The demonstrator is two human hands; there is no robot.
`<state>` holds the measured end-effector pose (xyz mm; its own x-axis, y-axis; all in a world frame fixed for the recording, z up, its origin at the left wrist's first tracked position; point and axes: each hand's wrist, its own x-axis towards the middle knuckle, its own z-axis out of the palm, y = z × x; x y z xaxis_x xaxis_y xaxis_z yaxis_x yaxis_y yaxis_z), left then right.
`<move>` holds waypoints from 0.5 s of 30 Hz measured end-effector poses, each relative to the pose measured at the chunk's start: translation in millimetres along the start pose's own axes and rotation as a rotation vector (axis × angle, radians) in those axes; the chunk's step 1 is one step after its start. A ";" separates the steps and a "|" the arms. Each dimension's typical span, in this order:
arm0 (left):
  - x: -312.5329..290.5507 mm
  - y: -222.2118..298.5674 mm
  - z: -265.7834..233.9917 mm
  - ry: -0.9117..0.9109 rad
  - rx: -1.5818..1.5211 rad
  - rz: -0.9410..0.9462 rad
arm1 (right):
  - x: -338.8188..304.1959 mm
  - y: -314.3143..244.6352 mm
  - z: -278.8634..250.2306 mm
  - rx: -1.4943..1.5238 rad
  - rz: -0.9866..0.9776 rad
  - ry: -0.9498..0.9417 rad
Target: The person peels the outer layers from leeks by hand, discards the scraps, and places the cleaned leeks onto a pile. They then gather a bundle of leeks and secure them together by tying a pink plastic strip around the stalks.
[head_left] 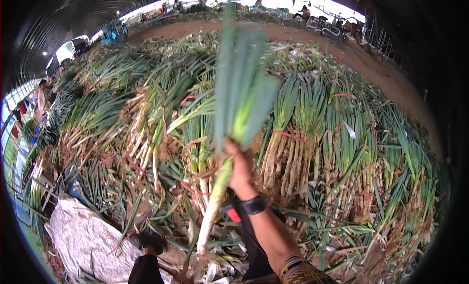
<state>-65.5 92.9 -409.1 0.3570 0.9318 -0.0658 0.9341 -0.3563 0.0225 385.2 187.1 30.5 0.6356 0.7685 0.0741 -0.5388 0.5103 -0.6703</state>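
Note:
My right hand, a dark watch on its wrist, is closed around a leek at the middle of its stalk. The leek stands nearly upright in front of me, its white root end down and slightly left. Its broad green leaves point up and are blurred by motion. Just beyond it lie tied bundles of leeks, several with red bands. My left hand does not show plainly.
Rows of leek bundles spread left and right. Loose leaves and trimmings litter the ground around my legs. A whitish sack lies at the lower left, near my dark shoe. Bare earth runs behind the heap. People sit farther off.

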 end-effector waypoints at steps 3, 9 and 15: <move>38.1 65.1 -43.2 -0.306 -0.129 -0.096 | 12.7 -28.6 -22.0 -0.309 -0.165 0.118; 140.8 186.6 -295.7 0.273 -0.543 0.164 | 0.2 50.5 -22.4 -0.656 -0.231 -0.023; 183.4 244.4 -327.4 0.302 -1.604 0.235 | -32.6 56.5 -6.1 -0.341 0.144 -0.383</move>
<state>229.1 199.5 -89.1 0.2904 0.9185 0.2685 -0.1565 -0.2312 0.9602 337.4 188.5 -14.2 0.2870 0.9399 0.1853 -0.3545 0.2839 -0.8909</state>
